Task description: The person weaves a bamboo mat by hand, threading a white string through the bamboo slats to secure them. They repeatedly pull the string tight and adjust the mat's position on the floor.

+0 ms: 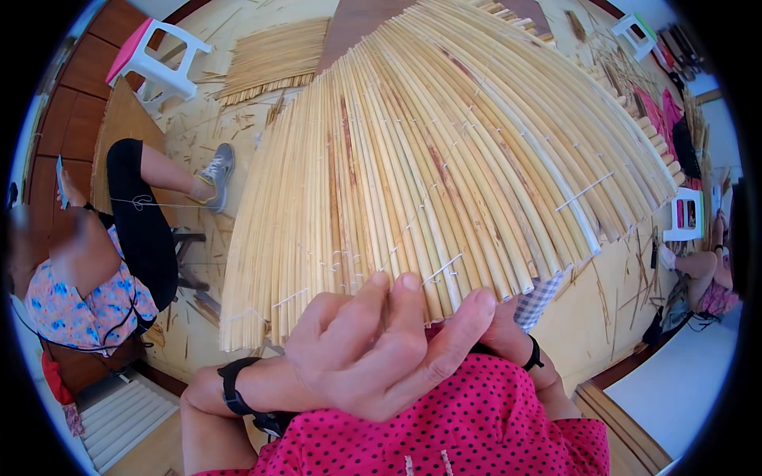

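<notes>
- Spreading over the near edge, in the head view, the left hand (361,349) rests its bent index and middle fingertips on the stick mat (444,159); its thumb stands apart from them, near the stick ends (529,289).
- Reaching in from the other side, the right hand (502,329) is mostly hidden behind the left thumb and the mat's edge; whether its fingers are apart or pinched together cannot be told.
- Lying straight ahead of the wearer, the mat fans out from the near edge, over a brown board (337,32) beyond, with its right corner reaching well out over the floor (607,317).
- Crossing the sticks, short white threads (586,191) show in several places, one just above the left thumb; checked cloth (538,301) peeks out below the edge.
- Keeping the left fingertips flat and light should, I judge, steady the sticks without pushing any out of line, while the hidden hand supports from underneath.
- Checking that neighbouring sticks touch evenly seems wise, since uneven pressure could open gaps or slacken a thread; drawing threads snug, not hard, would likely spare the sticks.
- Sitting at the left, a co-worker (63,301) has a long white strand (178,205) alongside, well apart from the wearer's hands.
</notes>
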Available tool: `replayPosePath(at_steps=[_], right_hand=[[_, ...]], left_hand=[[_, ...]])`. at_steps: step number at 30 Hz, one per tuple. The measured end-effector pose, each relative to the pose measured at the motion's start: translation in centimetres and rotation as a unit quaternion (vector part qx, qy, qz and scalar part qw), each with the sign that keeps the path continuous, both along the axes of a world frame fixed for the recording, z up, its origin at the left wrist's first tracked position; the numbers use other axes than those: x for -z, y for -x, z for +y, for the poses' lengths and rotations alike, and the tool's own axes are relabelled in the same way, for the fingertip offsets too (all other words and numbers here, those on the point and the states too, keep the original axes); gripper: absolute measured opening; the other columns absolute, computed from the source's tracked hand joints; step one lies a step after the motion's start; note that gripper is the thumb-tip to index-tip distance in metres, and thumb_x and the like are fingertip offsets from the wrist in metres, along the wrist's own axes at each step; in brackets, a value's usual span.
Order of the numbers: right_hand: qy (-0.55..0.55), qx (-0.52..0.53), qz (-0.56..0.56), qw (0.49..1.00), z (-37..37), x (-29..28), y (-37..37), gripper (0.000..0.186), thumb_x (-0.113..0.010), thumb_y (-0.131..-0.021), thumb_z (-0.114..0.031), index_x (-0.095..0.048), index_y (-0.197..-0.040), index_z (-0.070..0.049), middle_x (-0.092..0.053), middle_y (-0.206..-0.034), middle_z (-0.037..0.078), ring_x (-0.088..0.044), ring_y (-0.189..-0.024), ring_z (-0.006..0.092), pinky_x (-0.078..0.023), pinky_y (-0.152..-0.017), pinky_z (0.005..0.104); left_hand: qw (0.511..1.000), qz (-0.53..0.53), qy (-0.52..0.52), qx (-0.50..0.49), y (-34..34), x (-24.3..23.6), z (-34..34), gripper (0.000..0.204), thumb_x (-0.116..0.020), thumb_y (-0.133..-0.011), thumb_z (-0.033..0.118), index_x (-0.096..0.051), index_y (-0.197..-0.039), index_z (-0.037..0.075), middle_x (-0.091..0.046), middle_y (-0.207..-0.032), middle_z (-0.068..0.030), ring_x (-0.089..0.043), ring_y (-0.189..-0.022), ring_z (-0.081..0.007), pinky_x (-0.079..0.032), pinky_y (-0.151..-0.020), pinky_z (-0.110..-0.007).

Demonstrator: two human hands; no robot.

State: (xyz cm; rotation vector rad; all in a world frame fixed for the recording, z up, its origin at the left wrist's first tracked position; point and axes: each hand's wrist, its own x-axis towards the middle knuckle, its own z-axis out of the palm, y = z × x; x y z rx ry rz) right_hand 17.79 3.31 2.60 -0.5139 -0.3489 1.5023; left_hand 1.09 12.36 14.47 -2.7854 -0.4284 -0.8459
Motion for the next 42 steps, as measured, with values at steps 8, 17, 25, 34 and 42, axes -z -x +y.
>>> replayPosePath(at_steps=[8,17,25,34,42], right_hand=[[0.023,0.022,-0.01,0.999,-0.5,0.0,0.5,0.015,-0.059,-0.096,-0.003,-0.059,-0.11,-0.002,-0.062,-0.074,0.01,-0.056,-0.052,0.0176,-0.044,-0.042,0.0306],[0.033,0.036,-0.018,0.999,-1.1,0.2,0.5,0.019,-0.059,-0.096,-0.002,-0.058,-0.114,-0.003,-0.064,-0.08,0.011,-0.059,-0.054,0.0182,-0.047,-0.044,0.0302],[0.042,0.045,-0.023,0.998,-1.6,0.4,0.6,0.023,-0.059,-0.095,0.0,-0.057,-0.118,-0.003,-0.066,-0.086,0.013,-0.061,-0.057,0.0188,-0.05,-0.044,0.0299],[0.049,0.056,-0.028,0.997,-1.7,0.5,0.6,0.028,-0.059,-0.095,0.001,-0.056,-0.122,-0.004,-0.067,-0.092,0.014,-0.064,-0.06,0.0194,-0.052,-0.046,0.0295],[0.028,0.065,-0.019,0.997,-1.5,0.7,0.9,0.029,-0.059,-0.095,0.001,-0.054,-0.124,-0.004,-0.068,-0.097,0.013,-0.066,-0.061,0.0189,-0.054,-0.047,0.0286]], left_hand=[[0.996,-0.08,-0.004,-0.04,-1.4,0.6,-0.3,0.023,-0.075,-0.087,0.027,-0.076,-0.109,0.02,-0.062,-0.093,-0.0085,-0.061,-0.069,-0.0169,-0.042,-0.047,-0.023],[0.995,-0.089,0.02,-0.03,-1.3,0.9,-1.3,0.025,-0.078,-0.085,0.028,-0.076,-0.108,0.018,-0.061,-0.092,-0.0092,-0.06,-0.068,-0.017,-0.044,-0.048,-0.022],[0.997,-0.072,0.024,-0.022,-1.2,1.0,-1.5,0.03,-0.081,-0.082,0.027,-0.076,-0.111,0.017,-0.061,-0.095,-0.0099,-0.06,-0.07,-0.0176,-0.047,-0.052,-0.021],[0.995,-0.09,0.019,-0.024,-1.4,1.4,-1.5,0.03,-0.081,-0.082,0.027,-0.076,-0.11,0.018,-0.061,-0.094,-0.0093,-0.06,-0.07,-0.0172,-0.046,-0.051,-0.021],[0.998,-0.051,0.01,-0.024,-1.1,0.9,-1.3,0.03,-0.078,-0.086,0.032,-0.075,-0.112,0.018,-0.061,-0.093,-0.0083,-0.061,-0.071,-0.0161,-0.047,-0.053,-0.021]])
